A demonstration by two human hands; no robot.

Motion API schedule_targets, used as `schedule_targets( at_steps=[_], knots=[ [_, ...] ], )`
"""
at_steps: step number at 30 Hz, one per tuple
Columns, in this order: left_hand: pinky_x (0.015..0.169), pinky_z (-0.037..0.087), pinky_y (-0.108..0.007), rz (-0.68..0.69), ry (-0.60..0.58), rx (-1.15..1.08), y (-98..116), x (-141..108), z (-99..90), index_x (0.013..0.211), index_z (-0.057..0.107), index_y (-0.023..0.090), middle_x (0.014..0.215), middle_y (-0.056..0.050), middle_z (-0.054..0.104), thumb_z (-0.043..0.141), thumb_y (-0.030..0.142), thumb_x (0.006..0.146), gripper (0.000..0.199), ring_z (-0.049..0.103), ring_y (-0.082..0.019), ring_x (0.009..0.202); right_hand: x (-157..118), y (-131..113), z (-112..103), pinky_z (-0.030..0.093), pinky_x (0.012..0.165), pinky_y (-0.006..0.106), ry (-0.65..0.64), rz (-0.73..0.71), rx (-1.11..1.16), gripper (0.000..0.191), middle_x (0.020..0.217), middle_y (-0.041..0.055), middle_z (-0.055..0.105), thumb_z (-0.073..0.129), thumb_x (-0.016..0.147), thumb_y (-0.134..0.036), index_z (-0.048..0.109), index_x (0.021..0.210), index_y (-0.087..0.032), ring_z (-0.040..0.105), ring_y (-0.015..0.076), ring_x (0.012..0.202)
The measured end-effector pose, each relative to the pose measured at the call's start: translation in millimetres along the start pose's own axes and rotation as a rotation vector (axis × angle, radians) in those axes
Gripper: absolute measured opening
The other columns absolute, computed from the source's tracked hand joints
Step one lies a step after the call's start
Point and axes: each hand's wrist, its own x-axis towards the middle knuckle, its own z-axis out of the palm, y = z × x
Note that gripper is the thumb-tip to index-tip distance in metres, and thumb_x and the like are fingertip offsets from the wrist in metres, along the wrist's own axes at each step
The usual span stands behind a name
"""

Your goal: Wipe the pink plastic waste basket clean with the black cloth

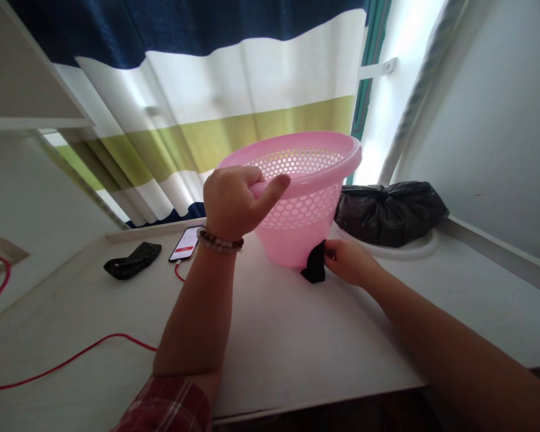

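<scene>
A pink plastic basket with a honeycomb mesh wall stands tilted on the white table. My left hand grips its rim on the near left side, thumb over the edge. Low at the basket's right side, my right hand pinches a black cloth. The cloth hangs down close to the basket's lower wall; whether it presses against it I cannot tell. From this angle the bottom inside the basket is hidden.
A full black plastic bag sits in a white ring-shaped rim at right. On the left lie a phone with a red cable and a folded black plastic bag. A striped curtain hangs behind the table.
</scene>
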Motion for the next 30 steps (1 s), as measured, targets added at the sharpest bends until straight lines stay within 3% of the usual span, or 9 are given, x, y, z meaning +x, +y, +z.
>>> schedule_targets(
  at_steps=[3,7,10,14,16,18,20,26,30],
  knots=[
    [0.05,0.012,-0.03,0.016,-0.003,-0.012,0,0,0.5,0.046,0.027,0.016,0.046,0.003,0.018,0.042,0.062,0.079,0.059,0.019,-0.008,0.046,2,9,11,0.03,0.053,0.025,-0.124,0.073,-0.016,0.011,0.064,0.0049,0.063,0.055,0.072,-0.023,0.063,0.066,-0.018,0.051,0.0146,0.057],
    [0.051,0.012,-0.03,0.029,-0.004,-0.021,2,0,-0.2,0.046,0.028,0.016,0.046,0.003,0.02,0.045,0.061,0.078,0.057,0.019,-0.008,0.047,1,8,12,0.029,0.051,0.024,-0.091,0.074,-0.012,0.012,0.06,0.0032,0.059,0.055,0.072,-0.024,0.061,0.063,-0.018,0.048,0.0129,0.054],
    [0.051,0.012,-0.03,0.018,-0.003,-0.023,0,1,0.3,0.046,0.026,0.017,0.046,0.003,0.019,0.046,0.06,0.078,0.057,0.019,-0.008,0.046,0,-1,1,0.03,0.052,0.024,0.054,-0.038,0.039,0.015,0.059,0.0009,0.053,0.051,0.074,-0.023,0.055,0.062,-0.018,0.046,0.012,0.054],
    [0.05,0.013,-0.03,0.016,-0.006,-0.048,-3,1,0.7,0.046,0.026,0.017,0.046,0.003,0.017,0.045,0.059,0.079,0.057,0.018,-0.008,0.046,-4,-18,-19,0.036,0.058,0.024,0.386,-0.197,0.186,0.012,0.067,0.0009,0.048,0.047,0.077,-0.019,0.048,0.066,-0.019,0.047,0.0127,0.061],
    [0.05,0.014,-0.03,0.027,-0.017,-0.058,-2,1,0.0,0.045,0.029,0.017,0.045,0.003,0.019,0.044,0.059,0.079,0.056,0.02,-0.008,0.046,-6,-23,-26,0.038,0.061,0.025,0.51,-0.214,0.237,0.009,0.07,0.0017,0.047,0.047,0.078,-0.019,0.046,0.068,-0.02,0.047,0.0136,0.064],
    [0.05,0.015,-0.03,0.03,-0.029,-0.049,1,1,-1.0,0.045,0.032,0.017,0.045,0.003,0.021,0.043,0.059,0.079,0.056,0.022,-0.008,0.046,-7,-24,-28,0.038,0.061,0.026,0.547,-0.194,0.237,0.009,0.072,0.0022,0.047,0.047,0.076,-0.018,0.044,0.068,-0.02,0.047,0.0142,0.066],
    [0.05,0.015,-0.03,0.018,-0.031,-0.018,5,1,-1.6,0.045,0.033,0.017,0.044,0.003,0.023,0.044,0.061,0.078,0.056,0.022,-0.008,0.046,-5,-21,-23,0.037,0.059,0.025,0.475,-0.158,0.184,0.009,0.072,0.0019,0.048,0.049,0.072,-0.016,0.043,0.066,-0.02,0.047,0.0138,0.064],
    [0.05,0.012,-0.03,-0.024,-0.001,0.071,14,6,2.4,0.045,0.029,0.016,0.043,0.003,0.022,0.042,0.068,0.076,0.061,0.016,-0.007,0.045,3,-5,19,0.028,0.054,0.025,-0.007,-0.003,-0.067,0.006,0.066,0.0021,0.058,0.054,0.07,-0.021,0.054,0.064,-0.018,0.048,0.0131,0.059],
    [0.051,0.01,-0.03,-0.048,-0.008,0.053,15,13,8.9,0.045,0.027,0.016,0.043,0.002,0.021,0.037,0.07,0.077,0.064,0.014,-0.007,0.045,2,-8,27,0.027,0.054,0.026,0.009,-0.019,-0.104,0.012,0.067,0.0024,0.058,0.053,0.073,-0.024,0.055,0.063,-0.018,0.048,0.0128,0.059]
  ],
)
